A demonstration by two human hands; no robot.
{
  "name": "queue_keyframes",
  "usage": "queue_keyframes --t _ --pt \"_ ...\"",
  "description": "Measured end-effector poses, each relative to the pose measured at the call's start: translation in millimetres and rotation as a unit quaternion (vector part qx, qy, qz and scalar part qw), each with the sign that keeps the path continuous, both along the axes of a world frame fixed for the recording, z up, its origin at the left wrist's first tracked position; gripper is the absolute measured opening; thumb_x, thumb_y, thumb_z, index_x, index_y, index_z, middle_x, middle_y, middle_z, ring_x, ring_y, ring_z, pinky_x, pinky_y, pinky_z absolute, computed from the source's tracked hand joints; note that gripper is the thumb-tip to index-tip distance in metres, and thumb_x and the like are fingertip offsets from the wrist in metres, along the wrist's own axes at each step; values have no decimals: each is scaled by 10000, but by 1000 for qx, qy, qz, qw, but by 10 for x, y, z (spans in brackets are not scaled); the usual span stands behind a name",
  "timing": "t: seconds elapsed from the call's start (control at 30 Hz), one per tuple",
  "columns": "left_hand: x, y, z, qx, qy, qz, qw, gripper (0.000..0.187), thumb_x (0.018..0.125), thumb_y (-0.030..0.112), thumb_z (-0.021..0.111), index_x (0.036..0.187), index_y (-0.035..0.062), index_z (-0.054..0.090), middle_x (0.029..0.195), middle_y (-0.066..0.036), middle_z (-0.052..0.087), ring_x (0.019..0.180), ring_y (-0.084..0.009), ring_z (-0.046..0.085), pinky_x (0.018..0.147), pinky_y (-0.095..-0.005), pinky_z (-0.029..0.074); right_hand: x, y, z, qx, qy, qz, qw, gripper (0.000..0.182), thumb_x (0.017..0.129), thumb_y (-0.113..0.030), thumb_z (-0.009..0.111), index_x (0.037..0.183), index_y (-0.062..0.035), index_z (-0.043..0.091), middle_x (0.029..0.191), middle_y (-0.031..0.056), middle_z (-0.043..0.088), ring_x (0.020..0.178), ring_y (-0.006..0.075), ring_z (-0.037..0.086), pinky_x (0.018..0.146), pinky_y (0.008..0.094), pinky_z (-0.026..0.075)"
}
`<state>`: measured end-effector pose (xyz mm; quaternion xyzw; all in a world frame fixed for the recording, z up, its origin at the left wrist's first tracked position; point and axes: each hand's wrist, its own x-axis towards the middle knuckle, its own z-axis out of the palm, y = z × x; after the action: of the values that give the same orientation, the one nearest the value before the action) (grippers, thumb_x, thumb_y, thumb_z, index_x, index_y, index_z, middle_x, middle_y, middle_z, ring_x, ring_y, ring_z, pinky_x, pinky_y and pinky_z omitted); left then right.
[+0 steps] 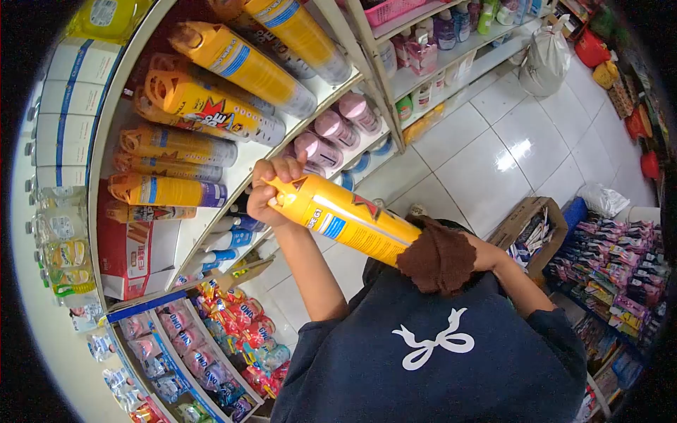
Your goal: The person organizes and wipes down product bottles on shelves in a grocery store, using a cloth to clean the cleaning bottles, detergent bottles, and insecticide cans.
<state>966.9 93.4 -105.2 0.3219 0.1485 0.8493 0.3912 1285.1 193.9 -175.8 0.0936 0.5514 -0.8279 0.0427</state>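
My left hand [276,185] is closed around the cap end of a yellow aerosol spray can [352,222], its fingers hooked at the openings in the cap. The can lies tilted across the front of my dark shirt, its printed label and blue panel facing up. At the can's lower end, my right hand [482,254] grips a dark brown cloth [438,257], which wraps over the can's base. Most of the right fingers are hidden behind the cloth.
Several similar yellow cans [201,106] stand on the shelf at left. Pink containers [337,130] sit one shelf lower. Detergent packs [204,352] fill the lower-left rack. A cardboard box [532,233] and hanging packets [613,261] are at right. A grey bag [546,60] stands on the tiled floor [486,155].
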Motion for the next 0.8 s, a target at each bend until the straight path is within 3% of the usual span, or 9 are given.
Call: queue_keyframes --t 0.1,0.13,0.27,0.37,0.4,0.63,0.67,0.8 --pt "42 25 90 -1 2 -18 1000 246 704 275 455 782 42 463 725 -148 492 709 -263 474 917 -470 335 40 -30 -33 4 -20 -22 1000 776 584 -169 761 1224 -3 355 1204 86 449 1093 149 406 957 304 300" --pt "68 63 128 31 7 -41 999 420 740 435 408 847 35 473 748 -152 490 727 -272 476 892 -460 337 39 -27 -22 -8 -25 -20 999 773 583 -168 760 1222 -4 357 1209 90 443 1098 151 402 960 306 298" --pt "218 127 261 -11 -9 -6 1000 609 746 554 346 970 0 462 769 -160 509 748 -262 493 850 -435 356 125 -20 -186 -20 -103 -26 994 793 551 -179 770 1212 -5 368 1229 104 421 1105 172 395 963 316 293" --pt "277 164 300 -64 42 28 997 632 745 555 346 989 -20 450 789 -169 527 748 -259 514 790 -407 401 183 -24 -287 -4 -126 -16 992 815 537 -185 774 1216 -3 361 1229 108 419 1109 176 391 965 317 290" --pt "311 190 313 -58 44 27 997 646 748 546 342 1013 -36 440 791 -177 541 739 -261 539 722 -371 436 185 -17 -297 6 -124 -10 992 822 533 -187 776 1217 -3 359 1229 109 419 1111 178 389 966 318 289" --pt "460 347 430 -107 84 14 991 540 747 412 425 1046 -38 428 783 -184 551 697 -234 564 616 -314 478 174 135 -288 114 -75 42 990 874 499 -202 786 1226 1 344 1230 117 414 1122 187 380 971 321 283" --pt "478 363 461 -116 94 24 989 441 734 282 486 1035 -37 433 789 -170 558 688 -223 570 612 -308 481 148 158 -276 130 -62 47 988 882 495 -204 788 1227 1 342 1230 118 414 1123 189 379 971 322 282" --pt "523 487 471 -148 111 -2 983 358 698 98 544 1014 -33 437 779 -138 574 688 -206 580 623 -310 484 -143 244 -22 150 -36 24 988 907 478 -216 794 1228 5 335 1221 124 417 1127 198 378 973 327 284"
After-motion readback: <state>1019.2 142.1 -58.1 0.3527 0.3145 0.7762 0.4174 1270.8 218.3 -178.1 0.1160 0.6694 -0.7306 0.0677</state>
